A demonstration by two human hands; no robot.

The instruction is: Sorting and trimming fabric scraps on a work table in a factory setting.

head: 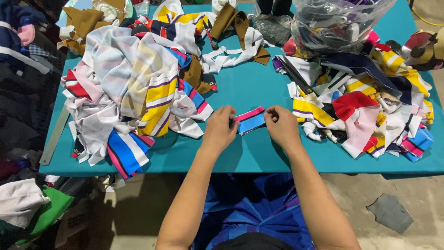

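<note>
On the teal worktop [259, 157], between two heaps of striped fabric scraps [134, 92], the left hand [219, 129] and right hand [281, 126] each pinch one end of a pink-and-blue strip [250, 121]; even tension probably keeps it flat.

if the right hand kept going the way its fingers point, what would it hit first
The right hand points left along the small pink and blue fabric strip it pinches. Going straight on, it would probably meet the left hand, gripping the strip's other end, first.

Plastic bag [340, 21] top cut off, contents blurred.
</note>
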